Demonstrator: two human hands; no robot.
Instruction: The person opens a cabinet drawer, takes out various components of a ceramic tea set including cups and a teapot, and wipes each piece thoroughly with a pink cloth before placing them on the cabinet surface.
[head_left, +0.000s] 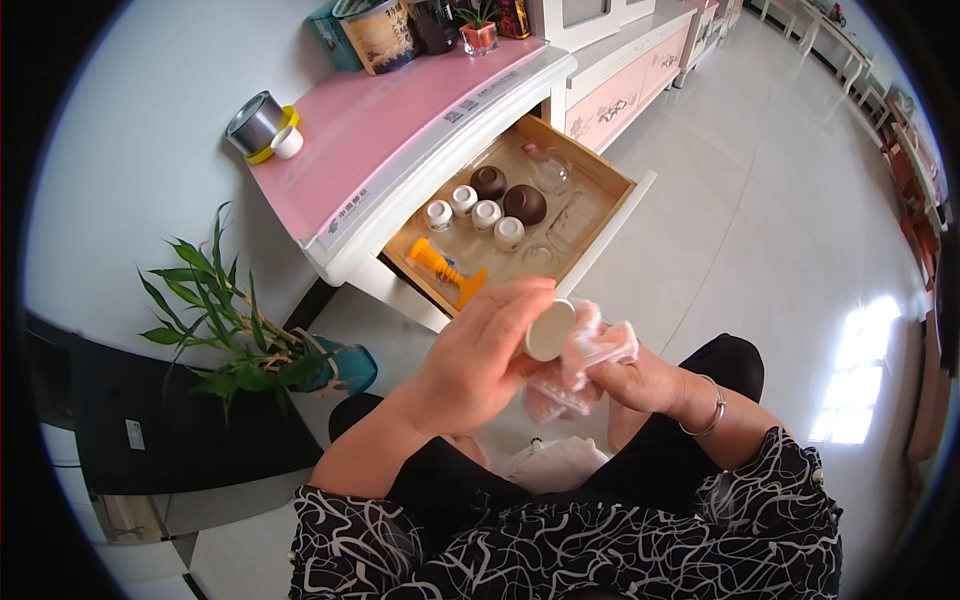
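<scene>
Between my hands is a small white cup (551, 331), its open mouth tilted up toward me. My left hand (472, 352) grips the cup from its left side. A pink and white cloth (574, 386) is bunched in my right hand (637, 379), pressed against the cup's right side. Just beyond them a wooden drawer (600, 161) is pulled out. Several white cups (486, 215) stand upside down in it, with two brown bowl-like cups (525, 205) beside them. An orange plastic tool (450, 270) lies at the drawer's near left end.
The pink-topped cabinet (390, 112) carries a metal tin (259, 124), a small white cup (287, 142), canisters (379, 34) and a potted succulent (478, 30). A clear glass vessel (551, 171) lies in the drawer. On the left, a leafy plant (225, 300) stands in a teal pot (349, 367).
</scene>
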